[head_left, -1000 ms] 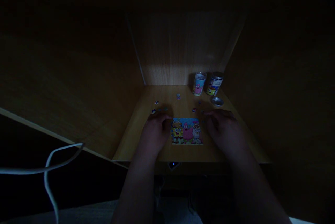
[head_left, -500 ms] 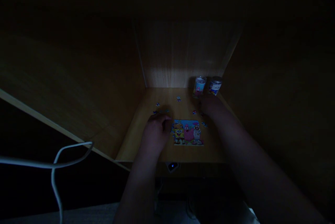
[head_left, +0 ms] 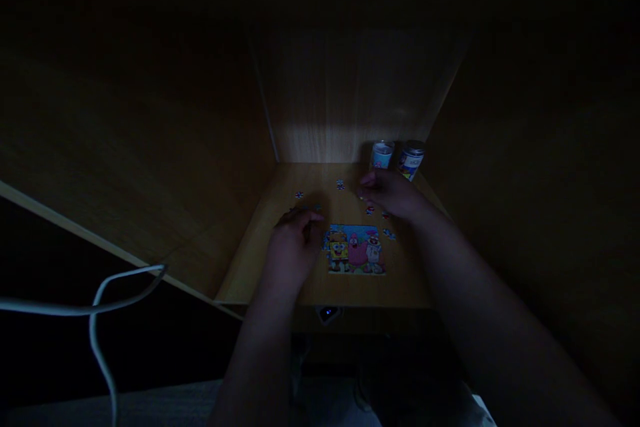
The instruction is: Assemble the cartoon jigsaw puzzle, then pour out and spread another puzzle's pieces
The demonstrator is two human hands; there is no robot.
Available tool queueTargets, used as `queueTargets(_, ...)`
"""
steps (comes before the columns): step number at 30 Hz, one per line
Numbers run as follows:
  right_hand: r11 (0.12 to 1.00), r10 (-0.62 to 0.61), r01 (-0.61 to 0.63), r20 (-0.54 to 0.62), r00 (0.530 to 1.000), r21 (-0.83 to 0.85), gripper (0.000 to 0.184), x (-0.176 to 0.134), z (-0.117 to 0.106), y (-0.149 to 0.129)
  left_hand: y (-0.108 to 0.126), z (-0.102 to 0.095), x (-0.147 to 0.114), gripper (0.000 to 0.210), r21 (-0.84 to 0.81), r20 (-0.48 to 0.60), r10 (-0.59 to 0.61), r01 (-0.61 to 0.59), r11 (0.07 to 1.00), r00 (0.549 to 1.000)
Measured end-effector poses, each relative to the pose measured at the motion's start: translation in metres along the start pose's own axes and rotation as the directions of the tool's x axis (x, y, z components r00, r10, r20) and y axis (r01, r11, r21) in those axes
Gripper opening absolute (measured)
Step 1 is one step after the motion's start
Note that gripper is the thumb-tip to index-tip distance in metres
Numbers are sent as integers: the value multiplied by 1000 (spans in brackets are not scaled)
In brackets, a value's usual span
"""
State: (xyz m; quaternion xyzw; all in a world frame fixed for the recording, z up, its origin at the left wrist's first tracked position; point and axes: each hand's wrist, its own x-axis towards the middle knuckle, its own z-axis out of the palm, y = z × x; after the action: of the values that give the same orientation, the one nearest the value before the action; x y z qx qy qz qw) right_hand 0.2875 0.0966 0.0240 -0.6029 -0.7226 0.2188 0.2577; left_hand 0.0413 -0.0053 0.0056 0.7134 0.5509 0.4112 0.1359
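Note:
A partly joined jigsaw puzzle [head_left: 356, 250] with bright cartoon figures lies flat on the wooden surface. At its upper left corner is my left hand [head_left: 291, 244], fingers curled and thumb near the index finger; whatever they may pinch is too dark to see. My right hand [head_left: 390, 192] is above the puzzle's upper right, in front of two cans. Its fingertips are pinched together on a small pale bit, seemingly a puzzle piece [head_left: 361, 198]. Loose pieces lie around: a piece [head_left: 340, 184] farther back, a reddish piece [head_left: 370, 210] under my right hand, and a bluish piece [head_left: 389, 234] right of the puzzle.
A clear-topped can [head_left: 382, 155] and a metal-lidded can [head_left: 411, 158] stand at the back right. Wooden panels close in the left, back and right sides. A white cable [head_left: 95, 310] loops at lower left. A small device with a light [head_left: 328, 313] sits below the front edge.
My right hand has moved left and its pinched fingertips now show, away from the base of the cans. My left hand stays by the puzzle's left edge. The view has shifted slightly.

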Motion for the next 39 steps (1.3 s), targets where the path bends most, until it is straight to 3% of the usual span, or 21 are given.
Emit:
queueTargets(2,907,-46,18,57,997,421,31,-1,9,-7,1,2,0,21,-2,-35,43,-43,999,998)
queueTargets(4,736,-114,8,113,987,677,30,-3,14,-13,1,5,-1,18,10,-69,91,-91,996,993)
queueTargets(6,623,-174,-19,162,971,782,31,-6,16,-17,-1,8,-2,18,20,-106,124,-123,992,987)
queueTargets(9,575,-232,-62,235,944,816,36,-11,13,-20,-2,8,-3,24,14,-167,139,-139,990,976)
queueTargets(15,618,-271,-127,361,892,776,37,-16,9,-26,0,5,-3,24,-19,-180,146,-151,988,973)
queueTargets(25,662,-295,-95,374,879,744,28,-15,10,-28,1,6,-3,14,-30,-131,189,-195,980,973)
queueTargets(29,698,-329,-23,350,877,715,25,-14,9,-28,-2,2,-1,13,-18,-54,228,-229,973,972)
queueTargets(33,795,-321,11,405,856,606,23,-13,9,-23,-10,-11,0,10,74,74,226,-231,970,971)
queueTargets(39,886,-337,78,520,785,457,23,-13,6,-20,-14,-16,-1,13,-25,140,298,-297,955,944)
